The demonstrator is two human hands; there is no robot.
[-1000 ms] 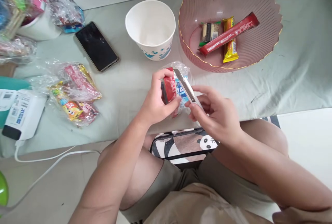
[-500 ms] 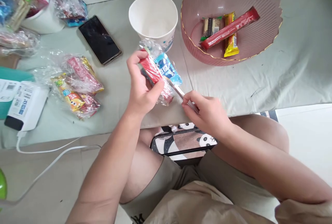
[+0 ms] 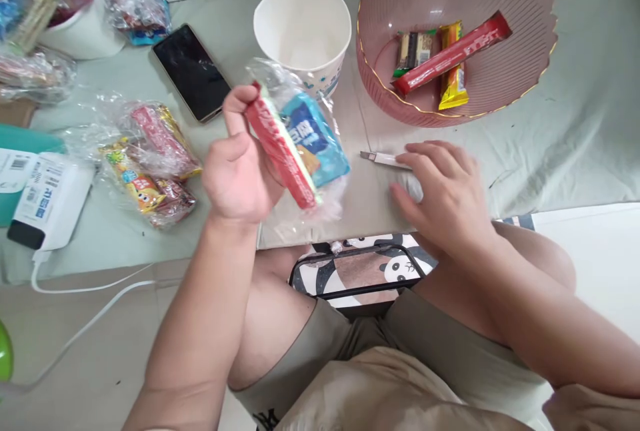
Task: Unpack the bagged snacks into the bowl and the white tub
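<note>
My left hand (image 3: 237, 168) is closed on a clear plastic snack bag (image 3: 300, 144) with red and blue packets inside, held up above the table's near edge. My right hand (image 3: 443, 188) lies flat on the pale green cloth with its fingers spread, holding nothing. A small utility knife (image 3: 383, 159) lies on the cloth just beyond its fingertips; whether the fingers touch it I cannot tell. Behind the bag stands an empty white paper cup (image 3: 303, 24). A pink ribbed bowl (image 3: 520, 78) at the right holds a long red bar and two smaller snack bars.
A black phone (image 3: 193, 71) lies left of the cup. More bagged snacks (image 3: 150, 161) sit at the left, by a white charger (image 3: 43, 204) with a cable. A white tub and further wrappers fill the far left corner. A panda-print case (image 3: 357, 268) rests on my lap.
My right hand has laid the knife down on the cloth and opened flat. My left hand has lifted the snack bag up and to the left.
</note>
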